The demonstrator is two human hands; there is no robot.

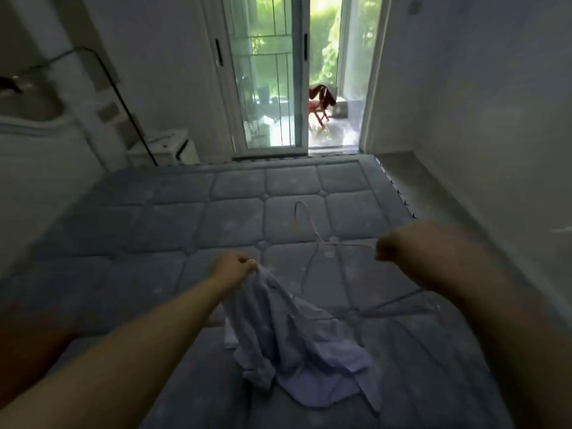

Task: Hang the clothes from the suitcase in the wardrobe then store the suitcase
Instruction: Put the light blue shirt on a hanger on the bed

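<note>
Two hands work over the mattress: left hand fingers pinch a lilac shirt, right hand fingers curl around a wire hanger.

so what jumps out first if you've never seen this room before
Probably the two bare arms reaching over the quilted grey mattress: the left hand grips a pale lilac garment that trails onto the bed, while the right hand holds a thin wire hanger beside it. Beyond the bed, the bright sliding glass door stands partly open, with a red chair outside.
</note>
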